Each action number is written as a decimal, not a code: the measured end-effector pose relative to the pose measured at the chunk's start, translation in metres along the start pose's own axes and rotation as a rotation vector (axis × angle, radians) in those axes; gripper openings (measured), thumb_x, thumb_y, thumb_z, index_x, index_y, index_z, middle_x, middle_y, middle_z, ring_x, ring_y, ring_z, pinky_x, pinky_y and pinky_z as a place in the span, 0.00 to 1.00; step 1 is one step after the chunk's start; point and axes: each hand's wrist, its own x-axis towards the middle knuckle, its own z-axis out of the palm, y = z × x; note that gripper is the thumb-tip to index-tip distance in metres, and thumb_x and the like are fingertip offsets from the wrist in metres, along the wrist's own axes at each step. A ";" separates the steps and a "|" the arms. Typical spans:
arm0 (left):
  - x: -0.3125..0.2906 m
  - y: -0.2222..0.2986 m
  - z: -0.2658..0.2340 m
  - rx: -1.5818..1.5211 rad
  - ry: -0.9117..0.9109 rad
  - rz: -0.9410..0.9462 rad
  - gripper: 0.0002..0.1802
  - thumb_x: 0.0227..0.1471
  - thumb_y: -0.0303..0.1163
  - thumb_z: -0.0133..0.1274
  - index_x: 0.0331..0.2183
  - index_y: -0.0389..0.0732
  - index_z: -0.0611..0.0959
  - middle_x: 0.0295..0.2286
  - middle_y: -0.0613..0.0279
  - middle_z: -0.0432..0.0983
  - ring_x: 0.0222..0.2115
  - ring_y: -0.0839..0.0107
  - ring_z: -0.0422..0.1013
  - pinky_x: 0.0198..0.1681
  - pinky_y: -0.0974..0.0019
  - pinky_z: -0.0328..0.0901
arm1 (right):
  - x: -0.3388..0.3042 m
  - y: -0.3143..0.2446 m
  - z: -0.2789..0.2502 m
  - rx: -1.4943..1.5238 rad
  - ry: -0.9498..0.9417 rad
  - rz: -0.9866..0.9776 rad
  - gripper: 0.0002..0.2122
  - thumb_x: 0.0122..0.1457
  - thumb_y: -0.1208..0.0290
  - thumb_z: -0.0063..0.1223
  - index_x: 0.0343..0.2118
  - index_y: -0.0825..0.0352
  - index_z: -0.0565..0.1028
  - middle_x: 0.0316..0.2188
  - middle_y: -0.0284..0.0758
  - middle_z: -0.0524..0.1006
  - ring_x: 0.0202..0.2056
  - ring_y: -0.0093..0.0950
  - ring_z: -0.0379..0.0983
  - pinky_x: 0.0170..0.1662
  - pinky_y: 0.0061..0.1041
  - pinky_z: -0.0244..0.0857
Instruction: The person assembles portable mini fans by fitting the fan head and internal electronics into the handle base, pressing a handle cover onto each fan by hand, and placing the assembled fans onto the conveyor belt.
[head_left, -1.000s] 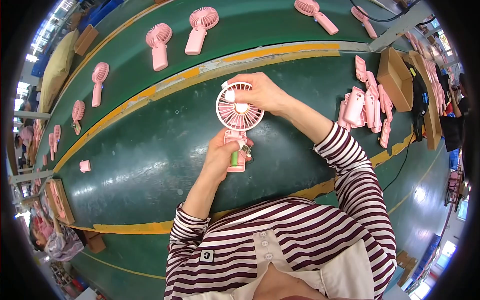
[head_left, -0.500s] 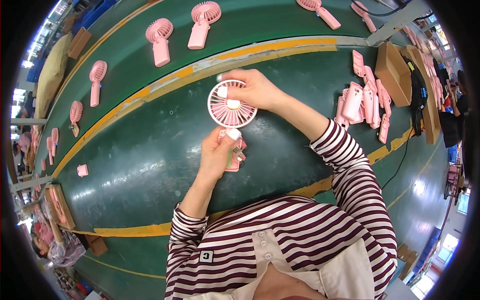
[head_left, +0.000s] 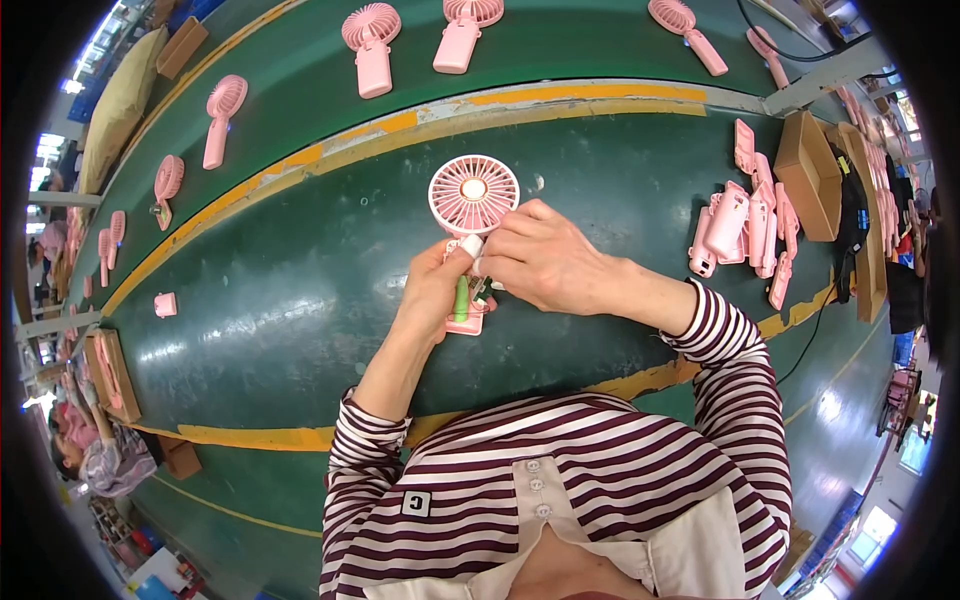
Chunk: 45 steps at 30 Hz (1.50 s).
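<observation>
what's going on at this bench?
A person at a dark green worktable is working on a pink handheld fan. Their left hand grips its open pink plastic handle, with a green cylinder exposed inside. The right hand's fingers are bunched just below the round, slatted pink fan head; what they touch is hidden. Pink plastic casing parts lie piled to the right.

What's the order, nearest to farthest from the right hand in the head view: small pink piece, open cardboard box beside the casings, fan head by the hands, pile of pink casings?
1. Fan head: just up and left of the right hand.
2. Pile of pink casings: to the right.
3. Open cardboard box: farther right, past the pile.
4. Small pink piece: far left.
</observation>
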 end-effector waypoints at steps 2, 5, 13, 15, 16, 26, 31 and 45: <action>-0.001 0.002 0.003 -0.001 0.001 -0.009 0.12 0.52 0.30 0.39 0.35 0.32 0.72 0.24 0.57 0.72 0.17 0.71 0.71 0.17 0.70 0.69 | 0.004 -0.002 -0.004 -0.049 -0.053 -0.037 0.04 0.38 0.73 0.51 0.20 0.64 0.71 0.22 0.29 0.66 0.29 0.26 0.63 0.35 0.25 0.55; -0.001 0.002 0.003 -0.014 -0.024 -0.027 0.13 0.52 0.30 0.38 0.36 0.32 0.72 0.24 0.56 0.72 0.18 0.70 0.71 0.17 0.71 0.69 | 0.007 -0.002 -0.012 -0.081 -0.211 -0.041 0.06 0.39 0.73 0.52 0.24 0.64 0.72 0.23 0.29 0.67 0.31 0.26 0.64 0.36 0.25 0.55; 0.001 -0.001 -0.006 -0.106 -0.165 -0.097 0.14 0.46 0.25 0.38 0.37 0.29 0.70 0.26 0.51 0.72 0.19 0.65 0.71 0.20 0.64 0.70 | 0.015 0.001 -0.022 0.064 -0.379 0.010 0.04 0.39 0.75 0.52 0.20 0.65 0.70 0.24 0.31 0.69 0.30 0.29 0.66 0.35 0.28 0.58; 0.000 -0.002 -0.010 -0.113 -0.221 -0.127 0.17 0.42 0.22 0.40 0.38 0.31 0.71 0.28 0.52 0.72 0.21 0.65 0.71 0.24 0.64 0.71 | 0.020 0.002 -0.028 0.115 -0.403 0.012 0.04 0.38 0.76 0.51 0.20 0.65 0.70 0.23 0.32 0.70 0.30 0.30 0.67 0.35 0.29 0.59; 0.000 -0.001 -0.011 -0.112 -0.225 -0.127 0.17 0.42 0.22 0.40 0.38 0.31 0.71 0.28 0.52 0.72 0.21 0.65 0.71 0.24 0.64 0.71 | 0.023 0.002 -0.031 0.112 -0.475 0.034 0.04 0.37 0.76 0.51 0.20 0.65 0.70 0.23 0.33 0.70 0.30 0.32 0.67 0.35 0.29 0.59; -0.005 -0.001 -0.005 -0.086 -0.355 -0.088 0.20 0.41 0.21 0.40 0.42 0.31 0.68 0.31 0.52 0.72 0.28 0.63 0.73 0.31 0.64 0.70 | 0.023 0.002 -0.035 -0.033 -0.173 0.203 0.07 0.34 0.76 0.52 0.21 0.65 0.69 0.21 0.33 0.69 0.27 0.32 0.66 0.30 0.29 0.58; -0.001 -0.016 -0.003 -0.480 -0.266 0.110 0.21 0.48 0.30 0.40 0.45 0.34 0.66 0.39 0.55 0.68 0.40 0.66 0.68 0.44 0.64 0.63 | 0.001 -0.012 0.006 -0.170 0.269 0.226 0.10 0.32 0.78 0.54 0.23 0.66 0.70 0.22 0.31 0.68 0.25 0.30 0.64 0.29 0.29 0.56; 0.003 -0.021 0.000 -0.536 -0.065 0.056 0.19 0.55 0.34 0.32 0.45 0.33 0.66 0.44 0.55 0.66 0.45 0.67 0.63 0.49 0.62 0.57 | -0.012 -0.016 0.036 -0.160 0.467 0.193 0.09 0.31 0.79 0.54 0.21 0.66 0.71 0.28 0.32 0.74 0.35 0.31 0.69 0.51 0.43 0.50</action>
